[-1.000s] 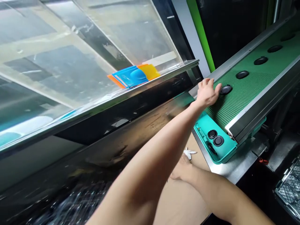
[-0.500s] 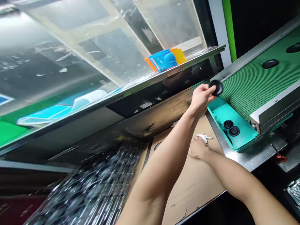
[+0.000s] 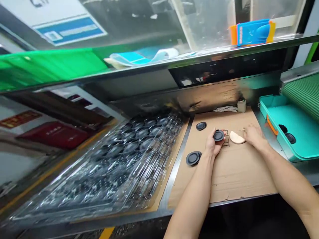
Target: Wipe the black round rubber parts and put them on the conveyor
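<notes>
My left hand [image 3: 213, 143] holds a round black part [image 3: 218, 135] over the cardboard sheet [image 3: 239, 172]. Near the pale, half-round pad [image 3: 236, 137], my right hand [image 3: 254, 135] has its fingers together around something thin that is too small to make out. Two more black parts lie on the cardboard to the left, one farther back [image 3: 201, 125] and one nearer [image 3: 193, 158]. Small dark marks show on the cardboard between my hands.
Clear trays [image 3: 134, 149] holding black round parts stand at left. A teal bin [image 3: 301, 119] with black parts sits at right below the green conveyor [image 3: 305, 93]. A small bottle [image 3: 241, 105] and a cloth [image 3: 226, 109] lie at the back, under a metal shelf [image 3: 154, 66].
The view has turned left. My left hand has moved from the conveyor's end to above the cardboard with a black part. The white item near my right hand is gone from there; a pale pad shows.
</notes>
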The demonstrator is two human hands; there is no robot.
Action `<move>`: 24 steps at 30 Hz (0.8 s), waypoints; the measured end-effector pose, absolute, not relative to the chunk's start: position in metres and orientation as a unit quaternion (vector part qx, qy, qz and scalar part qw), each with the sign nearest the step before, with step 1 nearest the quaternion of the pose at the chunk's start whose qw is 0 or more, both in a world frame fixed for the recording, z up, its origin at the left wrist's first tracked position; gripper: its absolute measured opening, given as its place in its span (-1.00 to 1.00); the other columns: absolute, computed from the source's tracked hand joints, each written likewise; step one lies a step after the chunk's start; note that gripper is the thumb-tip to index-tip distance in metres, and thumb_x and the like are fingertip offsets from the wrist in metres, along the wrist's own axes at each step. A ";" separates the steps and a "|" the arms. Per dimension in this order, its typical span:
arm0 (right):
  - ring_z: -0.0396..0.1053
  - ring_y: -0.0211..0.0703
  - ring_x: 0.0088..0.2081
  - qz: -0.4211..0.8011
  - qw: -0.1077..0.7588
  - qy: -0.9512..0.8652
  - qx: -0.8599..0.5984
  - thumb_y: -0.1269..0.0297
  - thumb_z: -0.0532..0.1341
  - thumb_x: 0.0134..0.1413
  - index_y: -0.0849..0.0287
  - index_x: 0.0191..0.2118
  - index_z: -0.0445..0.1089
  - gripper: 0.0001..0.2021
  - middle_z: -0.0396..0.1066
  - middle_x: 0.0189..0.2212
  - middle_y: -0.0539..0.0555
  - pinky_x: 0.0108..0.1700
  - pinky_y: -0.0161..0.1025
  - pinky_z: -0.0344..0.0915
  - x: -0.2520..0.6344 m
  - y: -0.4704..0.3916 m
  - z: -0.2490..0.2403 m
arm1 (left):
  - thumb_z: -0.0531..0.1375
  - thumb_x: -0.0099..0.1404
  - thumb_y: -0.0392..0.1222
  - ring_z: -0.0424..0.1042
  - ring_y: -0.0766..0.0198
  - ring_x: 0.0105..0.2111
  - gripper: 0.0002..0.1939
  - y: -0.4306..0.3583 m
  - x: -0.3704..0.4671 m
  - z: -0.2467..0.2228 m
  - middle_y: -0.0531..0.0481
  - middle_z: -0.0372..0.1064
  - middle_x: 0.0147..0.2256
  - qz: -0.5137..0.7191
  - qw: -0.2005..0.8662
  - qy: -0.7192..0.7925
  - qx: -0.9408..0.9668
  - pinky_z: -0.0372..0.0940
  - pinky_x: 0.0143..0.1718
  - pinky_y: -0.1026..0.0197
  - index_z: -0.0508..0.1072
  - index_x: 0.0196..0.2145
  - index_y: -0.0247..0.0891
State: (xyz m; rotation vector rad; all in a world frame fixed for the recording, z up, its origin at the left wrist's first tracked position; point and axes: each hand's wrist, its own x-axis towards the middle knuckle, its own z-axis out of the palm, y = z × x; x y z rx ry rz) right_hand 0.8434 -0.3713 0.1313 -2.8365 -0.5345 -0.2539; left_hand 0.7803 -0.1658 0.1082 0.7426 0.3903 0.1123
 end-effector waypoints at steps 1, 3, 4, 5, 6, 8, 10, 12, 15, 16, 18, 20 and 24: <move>0.46 0.09 -0.02 -0.089 0.141 -0.179 -0.970 0.33 0.09 0.30 0.14 -0.05 0.55 -0.71 0.55 -0.08 0.26 0.01 -0.07 0.33 0.848 -0.373 0.130 | 0.22 0.42 -0.09 0.57 0.26 -0.37 -0.76 -0.166 0.782 0.109 -0.13 0.56 -0.30 0.053 0.916 0.180 0.355 0.48 -0.48 0.31 0.52 -0.28 -0.34; 0.48 0.06 -0.04 -0.121 0.207 -0.188 -0.953 0.35 0.08 0.31 0.16 -0.04 0.54 -0.71 0.56 -0.08 0.24 0.01 -0.10 0.34 0.851 -0.372 0.128 | 0.20 0.45 0.11 0.58 0.23 -0.35 -0.61 -0.169 0.785 0.109 -0.15 0.58 -0.25 0.056 0.921 0.164 0.348 0.49 -0.45 0.28 0.50 -0.26 -0.32; 0.48 0.06 -0.04 -0.145 0.245 -0.204 -0.937 0.33 0.09 0.31 0.17 -0.03 0.53 -0.71 0.56 -0.08 0.24 0.02 -0.11 0.34 0.850 -0.368 0.127 | 0.16 0.45 0.20 0.58 0.22 -0.34 -0.54 -0.171 0.786 0.109 -0.16 0.59 -0.22 0.059 0.924 0.157 0.343 0.50 -0.44 0.26 0.49 -0.25 -0.31; 0.48 0.04 -0.04 -0.165 0.282 -0.227 -0.918 0.31 0.12 0.31 0.19 -0.01 0.52 -0.73 0.56 -0.08 0.23 0.02 -0.12 0.34 0.846 -0.363 0.127 | 0.11 0.45 0.28 0.59 0.21 -0.33 -0.48 -0.174 0.788 0.108 -0.17 0.59 -0.20 0.061 0.927 0.154 0.337 0.50 -0.42 0.25 0.47 -0.24 -0.30; 0.48 0.03 -0.06 -0.179 0.314 -0.254 -0.897 0.27 0.15 0.31 0.19 -0.01 0.51 -0.74 0.55 -0.09 0.22 0.00 -0.14 0.35 0.840 -0.357 0.127 | 0.05 0.46 0.32 0.59 0.21 -0.33 -0.43 -0.178 0.789 0.108 -0.18 0.59 -0.19 0.062 0.929 0.155 0.330 0.50 -0.41 0.24 0.47 -0.23 -0.30; 0.48 -0.01 -0.11 -0.199 0.353 -0.303 -0.862 0.20 0.21 0.29 0.18 -0.02 0.50 -0.76 0.53 -0.13 0.19 -0.05 -0.18 0.35 0.826 -0.342 0.126 | -0.03 0.49 0.32 0.59 0.21 -0.32 -0.38 -0.186 0.789 0.108 -0.17 0.59 -0.24 0.060 0.934 0.163 0.313 0.51 -0.32 0.22 0.48 -0.21 -0.32; 0.46 -0.05 -0.17 -0.211 0.355 -0.321 -0.852 0.17 0.23 0.30 0.16 -0.06 0.52 -0.77 0.49 -0.18 0.17 -0.11 -0.21 0.34 0.815 -0.330 0.123 | -0.10 0.54 0.26 0.60 0.20 -0.23 -0.36 -0.194 0.789 0.109 -0.17 0.58 -0.28 0.055 0.939 0.167 0.297 0.51 -0.15 0.20 0.52 -0.18 -0.35; 0.43 -0.08 -0.25 -0.210 0.337 -0.313 -0.863 0.18 0.21 0.33 0.14 -0.09 0.56 -0.78 0.44 -0.25 0.14 -0.19 -0.22 0.32 0.810 -0.321 0.119 | -0.16 0.58 0.18 0.60 0.15 -0.11 -0.34 -0.201 0.787 0.110 -0.20 0.59 -0.26 0.040 0.943 0.159 0.289 0.47 0.01 0.16 0.55 -0.16 -0.37; 0.41 -0.10 -0.30 -0.189 0.324 -0.307 -0.875 0.21 0.18 0.35 0.13 -0.06 0.58 -0.76 0.42 -0.28 0.12 -0.22 -0.22 0.31 0.809 -0.314 0.114 | -0.18 0.60 0.09 0.57 0.10 0.02 -0.38 -0.204 0.784 0.112 -0.22 0.60 -0.20 0.011 0.951 0.135 0.276 0.40 0.15 0.08 0.56 -0.15 -0.35; 0.42 -0.10 -0.27 -0.184 0.326 -0.317 -0.872 0.23 0.17 0.35 0.14 -0.07 0.57 -0.76 0.44 -0.27 0.13 -0.20 -0.22 0.31 0.809 -0.312 0.113 | -0.17 0.60 0.06 0.56 0.10 0.04 -0.41 -0.204 0.783 0.112 -0.22 0.60 -0.18 0.007 0.954 0.127 0.271 0.38 0.18 0.05 0.55 -0.16 -0.34; 0.43 -0.09 -0.21 -0.163 0.322 -0.357 -0.862 0.28 0.15 0.35 0.14 -0.11 0.57 -0.77 0.47 -0.23 0.14 -0.14 -0.23 0.32 0.808 -0.311 0.115 | -0.14 0.60 0.04 0.55 0.07 0.06 -0.45 -0.201 0.782 0.111 -0.25 0.60 -0.13 0.006 0.957 0.120 0.265 0.33 0.22 0.01 0.55 -0.15 -0.34; 0.43 -0.10 -0.20 -0.125 0.293 -0.394 -0.862 0.33 0.16 0.32 0.13 -0.19 0.56 -0.80 0.48 -0.23 0.13 -0.12 -0.24 0.32 0.806 -0.313 0.118 | -0.11 0.58 0.03 0.54 0.04 0.07 -0.48 -0.198 0.783 0.109 -0.30 0.59 -0.08 0.008 0.956 0.126 0.265 0.31 0.24 -0.04 0.54 -0.14 -0.35; 0.42 -0.10 -0.25 -0.108 0.213 -0.335 -0.911 0.36 0.13 0.31 0.15 -0.19 0.55 -0.79 0.49 -0.21 0.15 -0.20 -0.23 0.29 0.808 -0.319 0.125 | -0.11 0.59 0.00 0.54 0.03 0.05 -0.49 -0.198 0.787 0.104 -0.29 0.58 -0.10 -0.002 0.956 0.128 0.265 0.35 0.19 -0.05 0.54 -0.15 -0.35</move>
